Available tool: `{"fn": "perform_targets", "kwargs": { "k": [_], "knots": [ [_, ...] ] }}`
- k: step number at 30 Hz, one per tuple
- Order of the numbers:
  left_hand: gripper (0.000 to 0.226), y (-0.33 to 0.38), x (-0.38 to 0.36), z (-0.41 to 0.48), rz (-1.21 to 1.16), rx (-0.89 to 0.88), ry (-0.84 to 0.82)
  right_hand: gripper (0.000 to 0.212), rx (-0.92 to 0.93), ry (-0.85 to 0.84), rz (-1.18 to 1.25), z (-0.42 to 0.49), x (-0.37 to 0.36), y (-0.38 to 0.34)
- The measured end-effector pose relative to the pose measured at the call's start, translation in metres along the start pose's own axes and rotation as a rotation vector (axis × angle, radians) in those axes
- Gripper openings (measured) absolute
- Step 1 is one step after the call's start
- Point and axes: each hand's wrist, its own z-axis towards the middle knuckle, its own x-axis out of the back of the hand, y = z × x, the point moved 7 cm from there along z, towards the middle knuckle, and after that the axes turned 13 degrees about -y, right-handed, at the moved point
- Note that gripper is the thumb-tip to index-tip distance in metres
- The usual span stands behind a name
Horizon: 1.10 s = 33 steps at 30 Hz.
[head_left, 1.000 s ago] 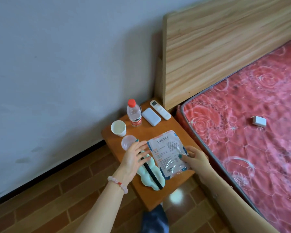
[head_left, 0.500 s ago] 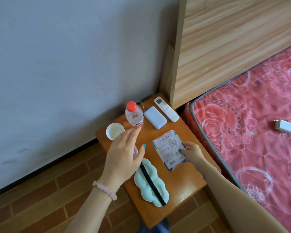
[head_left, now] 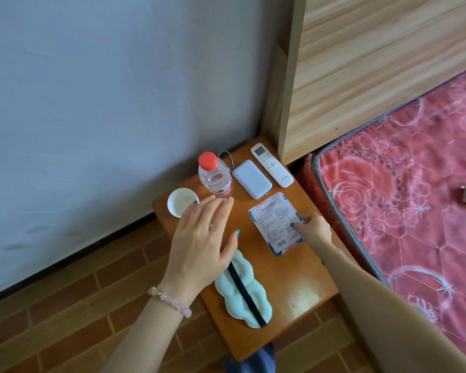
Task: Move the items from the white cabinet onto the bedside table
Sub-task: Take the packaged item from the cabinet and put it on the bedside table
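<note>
Curled fingers of the right hand (head_left: 314,230) held the packet (head_left: 273,219) by its right side. The thumb was hidden, so how tight the hold was could not be told. The packet lay flat on the bedside table (head_left: 301,286), close to the table's right edge. The left hand (head_left: 199,243) was spread open in the air above the table's left side and held nothing. Its fingertips were very near the bottle (head_left: 215,176) and the cup (head_left: 179,201).

To do this step well, I think the right hand should let go softly and leave the packet away from the right edge, so it cannot slide off. The left hand should lift up with care, because the bottle looked easy to knock over.

The white cabinet was not in view, so what was left to carry could not be told. The left palm hid part of the table top. The words on the packet were too small to read. Something dark blue covered the table's near corner.
</note>
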Motion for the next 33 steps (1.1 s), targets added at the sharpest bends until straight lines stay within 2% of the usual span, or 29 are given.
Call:
{"fn": "perform_targets", "kwargs": {
  "k": [4, 10, 17, 25, 29, 33],
  "knots": [
    [0.053, 0.006, -0.002, 0.0, 0.011, -0.001, -0.016, 0.028, -0.015, 0.098, -0.022, 0.002, 0.009, 0.004],
    [0.053, 0.013, 0.0, -0.006, 0.043, -0.009, 0.006, 0.028, -0.012, 0.244, -0.235, -0.005, 0.016, 0.002],
    [0.055, 0.027, 0.012, -0.019, 0.07, -0.026, 0.006, 0.041, 0.079, 0.273, -0.288, -0.041, 0.026, -0.006],
    [0.05, 0.077, 0.056, -0.047, 0.114, -0.065, 0.047, 0.045, 0.533, 0.49, -0.428, -0.188, 0.047, -0.041],
    [0.052, 0.112, 0.089, -0.069, 0.13, -0.105, 0.072, 0.056, 0.629, 0.628, -0.474, -0.284, 0.058, -0.044],
    [0.054, 0.149, 0.121, -0.101, 0.137, -0.147, 0.133, 0.058, 0.65, 0.726, -0.527, -0.364, 0.065, -0.033]
  ]
}}
